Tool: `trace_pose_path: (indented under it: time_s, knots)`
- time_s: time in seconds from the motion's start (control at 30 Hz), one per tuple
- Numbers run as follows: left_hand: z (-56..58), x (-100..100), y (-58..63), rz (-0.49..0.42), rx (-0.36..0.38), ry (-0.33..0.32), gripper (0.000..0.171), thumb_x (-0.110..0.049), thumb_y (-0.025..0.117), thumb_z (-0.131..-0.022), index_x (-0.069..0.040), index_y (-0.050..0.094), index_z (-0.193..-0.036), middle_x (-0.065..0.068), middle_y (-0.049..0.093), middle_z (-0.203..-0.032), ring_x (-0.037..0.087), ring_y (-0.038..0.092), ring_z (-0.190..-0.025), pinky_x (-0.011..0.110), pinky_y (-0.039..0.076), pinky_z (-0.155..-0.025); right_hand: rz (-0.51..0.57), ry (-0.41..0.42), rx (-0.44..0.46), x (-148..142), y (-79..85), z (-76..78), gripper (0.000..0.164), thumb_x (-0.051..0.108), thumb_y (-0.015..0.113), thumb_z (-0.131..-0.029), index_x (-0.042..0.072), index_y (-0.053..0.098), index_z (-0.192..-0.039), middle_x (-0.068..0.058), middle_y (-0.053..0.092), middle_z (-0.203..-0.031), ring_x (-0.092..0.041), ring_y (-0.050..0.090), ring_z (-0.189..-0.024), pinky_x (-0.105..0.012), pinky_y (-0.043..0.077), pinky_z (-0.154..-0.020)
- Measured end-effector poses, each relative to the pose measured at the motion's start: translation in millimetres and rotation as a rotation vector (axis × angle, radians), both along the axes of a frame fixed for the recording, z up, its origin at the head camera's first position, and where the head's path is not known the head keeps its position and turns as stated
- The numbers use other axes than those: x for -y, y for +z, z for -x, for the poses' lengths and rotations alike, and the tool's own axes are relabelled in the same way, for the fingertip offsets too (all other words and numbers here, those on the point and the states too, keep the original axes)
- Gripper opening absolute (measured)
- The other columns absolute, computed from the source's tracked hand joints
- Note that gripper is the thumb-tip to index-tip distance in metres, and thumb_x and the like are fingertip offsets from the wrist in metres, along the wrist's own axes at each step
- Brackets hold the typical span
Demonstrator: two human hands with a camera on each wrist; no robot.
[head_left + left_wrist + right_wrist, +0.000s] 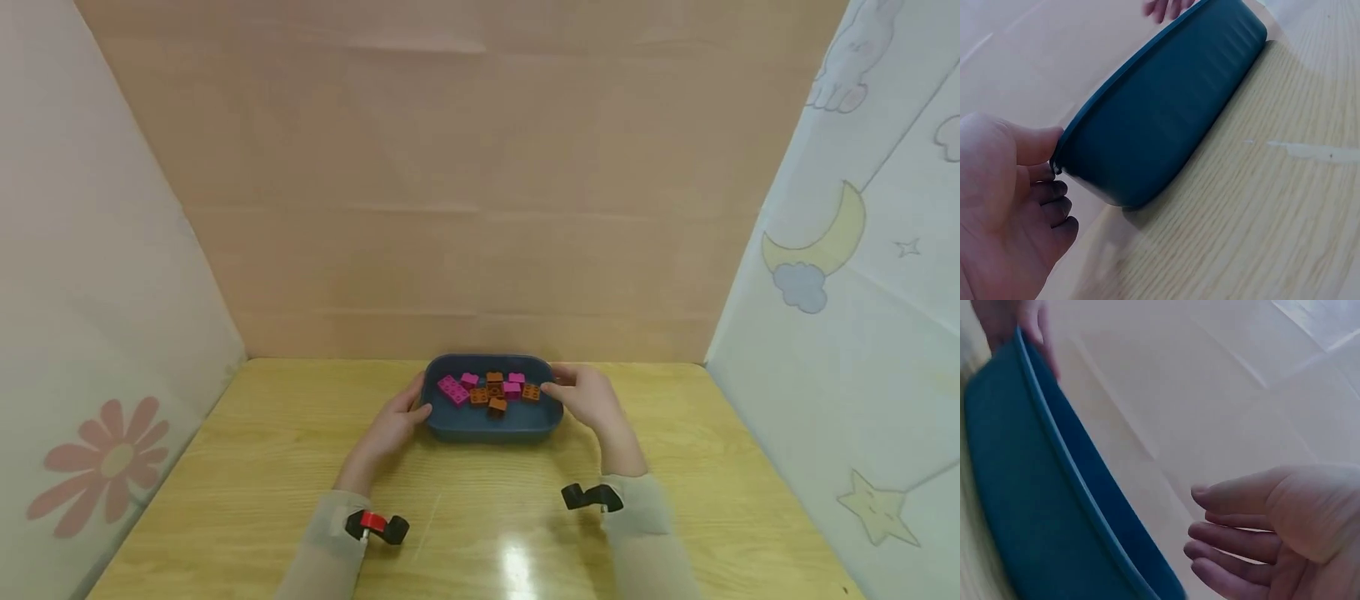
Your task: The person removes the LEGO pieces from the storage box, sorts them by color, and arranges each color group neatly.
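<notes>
Pinching the left end of a dark blue tray [491, 435], the left hand [997, 200] has its thumb on the rolled rim and its fingers curled under and outside it. At the right end, the right hand [1285, 531] clamps nothing: thumb and fingers stand apart, with a gap between them and the rim in the right wrist view. Grip is therefore one-sided.

Tray appears to rest on the wooden table [480, 517], mid-width, towards the far edge. Looks like moulded plastic: stiff, light, probably smooth enough to slip under a dry thumb. The lip gives the best purchase; a hold at both short ends, thumbs over and fingers under, should keep it level. Lifted by the left alone, it would likely tip right.

Inside, loose toy bricks: a long magenta brick [453, 389] to the left, an orange-brown brick [497, 407] nearest, others bunched about the middle. Hard, light, not fragile I judge, but apt to slide if the floor tilts.

Beyond the tray, creased brown paper [480, 208] stands behind the table's far edge.
</notes>
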State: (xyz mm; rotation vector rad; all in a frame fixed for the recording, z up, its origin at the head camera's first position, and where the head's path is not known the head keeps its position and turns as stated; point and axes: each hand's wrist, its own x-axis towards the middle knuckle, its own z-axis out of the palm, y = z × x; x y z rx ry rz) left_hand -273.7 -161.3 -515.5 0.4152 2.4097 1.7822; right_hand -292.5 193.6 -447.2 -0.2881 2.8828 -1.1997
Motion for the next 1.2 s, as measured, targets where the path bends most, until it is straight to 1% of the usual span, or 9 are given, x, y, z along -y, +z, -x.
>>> trace_pose_path:
  time_s: [0.07, 0.13, 0.23, 0.37, 0.5, 0.63, 0.83, 1.07, 1.2]
  knots:
    - [0.2, -2.1, -0.9, -0.029, 0.008, 0.012, 0.069, -0.009, 0.052, -0.112, 0.001, 0.015, -0.169, 0.018, 0.01, -0.178, 0.035, 0.004, -0.164, 0.053, 0.006, -0.131, 0.043, 0.013, -0.026, 14.2, 0.3, 5.8, 0.047, 0.027, 0.075, -0.102, 0.001, 0.069, -0.141, -0.016, 0.072, -0.135, -0.038, 0.068, -0.123, -0.054, 0.058, -0.099]
    - [-0.3, -3.4, -1.8, -0.048, 0.011, 0.023, 0.068, -0.008, 0.051, -0.112, 0.001, 0.016, -0.169, 0.017, 0.011, -0.178, 0.034, 0.004, -0.164, 0.052, 0.005, -0.131, 0.058, 0.044, -0.025, 30.6, -2.5, 11.4, 0.042, 0.026, 0.077, -0.102, 0.003, 0.074, -0.136, -0.013, 0.075, -0.13, -0.034, 0.07, -0.119, -0.052, 0.059, -0.097]
    - [-0.8, -4.5, -2.4, -0.062, 0.011, 0.031, 0.067, -0.007, 0.051, -0.112, 0.0, 0.017, -0.17, 0.017, 0.012, -0.178, 0.034, 0.004, -0.164, 0.052, 0.005, -0.131, 0.021, 0.082, 0.007, 52.5, -13.1, 15.5, 0.031, 0.02, 0.078, -0.1, 0.004, 0.079, -0.127, -0.01, 0.077, -0.124, -0.031, 0.072, -0.116, -0.049, 0.06, -0.097]
    - [-0.1, -4.4, -0.4, -0.05, -0.001, 0.035, 0.067, -0.007, 0.051, -0.111, 0.0, 0.019, -0.169, 0.018, 0.014, -0.177, 0.036, 0.005, -0.164, 0.054, 0.005, -0.131, -0.055, 0.087, 0.012, 66.2, -25.3, 17.6, 0.024, 0.017, 0.081, -0.098, 0.005, 0.082, -0.118, -0.009, 0.079, -0.117, -0.032, 0.072, -0.115, -0.05, 0.058, -0.099]
    - [0.7, -4.2, 0.5, -0.033, -0.009, 0.033, 0.067, -0.008, 0.052, -0.111, 0.0, 0.019, -0.169, 0.018, 0.014, -0.177, 0.036, 0.006, -0.163, 0.054, 0.006, -0.131, -0.107, 0.093, 0.011, 68.9, -30.3, 18.2, 0.021, 0.02, 0.083, -0.096, 0.007, 0.083, -0.112, -0.008, 0.08, -0.112, -0.031, 0.072, -0.112, -0.05, 0.058, -0.098]
    - [-1.6, -4.1, -0.7, -0.028, -0.003, 0.03, 0.067, -0.008, 0.051, -0.111, 0.0, 0.019, -0.17, 0.019, 0.014, -0.177, 0.037, 0.007, -0.163, 0.056, 0.007, -0.131, -0.106, 0.098, 0.037, 70.9, -34.4, 15.8, 0.021, 0.021, 0.086, -0.094, 0.008, 0.084, -0.11, -0.006, 0.08, -0.111, -0.028, 0.073, -0.109, -0.049, 0.059, -0.097]
    - [-2.5, -5.3, -1.0, -0.039, 0.009, 0.037, 0.067, -0.01, 0.051, -0.112, -0.002, 0.019, -0.17, 0.017, 0.013, -0.177, 0.036, 0.006, -0.164, 0.056, 0.006, -0.131, -0.128, 0.104, 0.039, 70.6, -37.5, 15.1, 0.02, 0.024, 0.088, -0.092, 0.01, 0.083, -0.105, -0.002, 0.079, -0.103, -0.024, 0.073, -0.1, -0.048, 0.059, -0.094]
    - [-3.5, -6.3, -0.4, -0.027, 0.011, 0.05, 0.065, -0.011, 0.051, -0.113, -0.001, 0.02, -0.169, 0.017, 0.015, -0.177, 0.037, 0.008, -0.163, 0.056, 0.007, -0.131, -0.132, 0.107, 0.029, 69.9, -39.3, 16.1, 0.014, 0.019, 0.09, -0.09, 0.012, 0.082, -0.099, 0.002, 0.077, -0.096, -0.018, 0.071, -0.093, -0.046, 0.059, -0.091]
    - [-4.3, -5.9, 0.2, -0.026, -0.005, 0.039, 0.064, -0.01, 0.049, -0.113, 0.0, 0.019, -0.169, 0.018, 0.014, -0.177, 0.037, 0.006, -0.163, 0.056, 0.006, -0.131, -0.119, 0.114, 0.017, 70.6, -37.6, 16.2, 0.015, 0.018, 0.091, -0.088, 0.013, 0.081, -0.098, 0.003, 0.077, -0.095, -0.017, 0.071, -0.092, -0.045, 0.059, -0.091]
